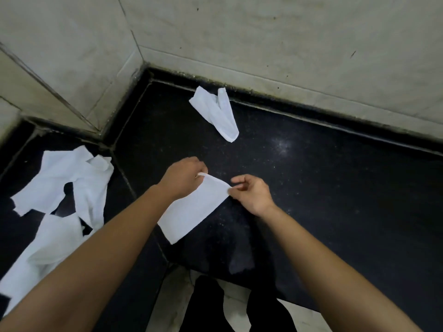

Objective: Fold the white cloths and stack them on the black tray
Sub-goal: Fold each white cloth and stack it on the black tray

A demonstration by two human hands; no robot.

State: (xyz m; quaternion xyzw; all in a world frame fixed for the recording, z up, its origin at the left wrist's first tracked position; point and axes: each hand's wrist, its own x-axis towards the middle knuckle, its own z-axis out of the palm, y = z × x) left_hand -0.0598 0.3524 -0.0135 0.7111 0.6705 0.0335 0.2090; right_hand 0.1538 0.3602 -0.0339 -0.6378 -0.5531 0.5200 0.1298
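Note:
A white cloth (191, 209) lies folded into a long strip on the black counter (335, 188). My left hand (182, 178) pinches its far left corner and lifts it a little. My right hand (251, 194) pinches the far right corner. Another white cloth (217, 113) lies crumpled near the back wall. A heap of several loose white cloths (67, 188) spreads over the counter at the left. No tray distinct from the black surface can be made out.
Pale tiled walls (263, 32) close the counter at the back and left, meeting in a corner. The counter's front edge (215, 271) runs below my arms, with light floor and dark trouser legs (215, 307) beneath.

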